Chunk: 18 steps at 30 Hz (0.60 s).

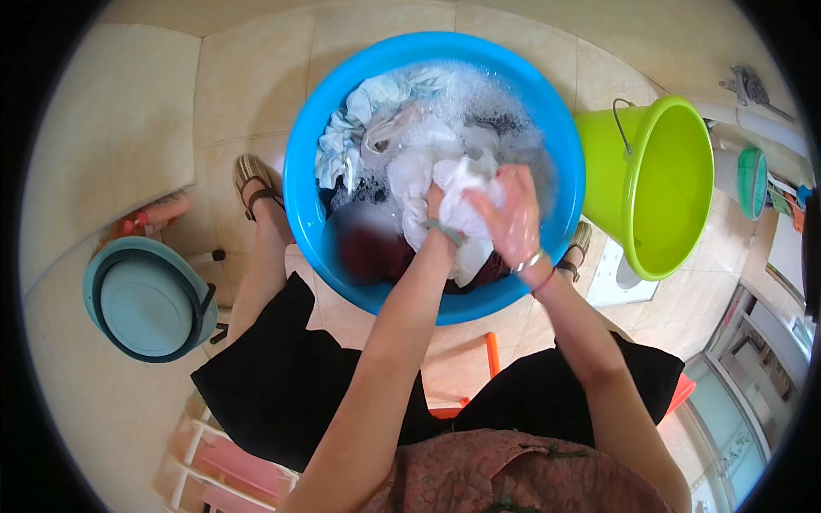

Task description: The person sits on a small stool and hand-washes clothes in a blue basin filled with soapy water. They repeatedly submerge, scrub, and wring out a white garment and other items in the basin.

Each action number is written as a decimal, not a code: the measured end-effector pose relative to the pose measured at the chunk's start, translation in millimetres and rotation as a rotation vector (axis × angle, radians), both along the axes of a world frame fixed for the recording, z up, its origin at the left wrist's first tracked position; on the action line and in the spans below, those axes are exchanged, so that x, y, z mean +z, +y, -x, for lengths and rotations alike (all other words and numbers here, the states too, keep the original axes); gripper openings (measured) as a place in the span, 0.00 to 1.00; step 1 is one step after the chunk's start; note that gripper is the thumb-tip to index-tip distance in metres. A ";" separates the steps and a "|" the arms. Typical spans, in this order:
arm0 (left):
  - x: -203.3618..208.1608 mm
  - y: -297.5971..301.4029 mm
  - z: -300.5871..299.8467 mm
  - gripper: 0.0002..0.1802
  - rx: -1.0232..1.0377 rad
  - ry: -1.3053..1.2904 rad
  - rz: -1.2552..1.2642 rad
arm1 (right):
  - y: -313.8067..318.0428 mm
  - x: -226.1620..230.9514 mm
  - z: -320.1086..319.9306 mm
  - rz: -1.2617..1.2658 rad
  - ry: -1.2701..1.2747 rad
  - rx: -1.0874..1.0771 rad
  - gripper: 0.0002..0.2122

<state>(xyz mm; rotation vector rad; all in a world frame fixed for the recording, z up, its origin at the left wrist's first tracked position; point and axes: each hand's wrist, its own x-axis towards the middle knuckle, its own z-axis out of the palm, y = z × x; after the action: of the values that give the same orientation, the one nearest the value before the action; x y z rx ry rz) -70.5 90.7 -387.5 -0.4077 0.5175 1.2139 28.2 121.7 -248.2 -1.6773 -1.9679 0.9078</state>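
A blue basin (301, 175) in front of me holds soapy water and several wet clothes. Above the suds, a bunched white garment (466, 184) is between my hands. My left hand (437, 203) is in the cloth, its fingers mostly covered by the folds. From the right, my right hand (514, 218) curls its wet fingers and thumb against the same garment. Pale blue clothing (346, 132) lies at the basin's left side. Dark red cloth (376, 252) sits near its front, partly blurred. Foam (500, 94) covers much of the far right.
A lime-green bucket (599, 162) stands tilted in view against the basin's right side. At left is a grey-blue collapsible tub (96, 295). An orange stool (493, 352) shows between my legs. A white rack (184, 466) is at the lower left, and a floor drain plate (611, 286) below the bucket.
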 end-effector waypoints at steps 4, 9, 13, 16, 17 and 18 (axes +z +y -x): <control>9.7 -22.8 7.2 0.25 -0.005 -0.187 -0.131 | -46.8 32.1 51.8 -0.164 -0.146 0.120 0.16; -14.4 -33.0 2.0 0.25 0.055 -0.051 -0.067 | -39.3 -18.8 66.6 -0.032 -0.256 0.147 0.14; -3.1 -8.1 -3.3 0.25 0.051 0.198 0.317 | 15.3 -76.9 63.3 0.002 -0.141 0.002 0.14; 17.9 8.9 -5.5 0.25 0.067 0.223 0.263 | 51.1 -92.7 50.1 0.196 -0.250 -0.204 0.14; 17.3 15.3 -3.6 0.26 0.047 0.241 0.277 | 54.4 -93.1 46.7 0.041 -0.259 -0.117 0.14; 13.7 13.8 -3.5 0.26 0.032 0.255 0.315 | 49.2 -88.8 43.6 -0.093 -0.272 -0.018 0.14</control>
<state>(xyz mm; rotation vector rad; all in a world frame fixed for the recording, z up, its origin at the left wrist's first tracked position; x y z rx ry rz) -67.0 104.5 -373.8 -0.5323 0.9317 1.2253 -15.4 170.9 -337.0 -1.8417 -2.1263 0.5965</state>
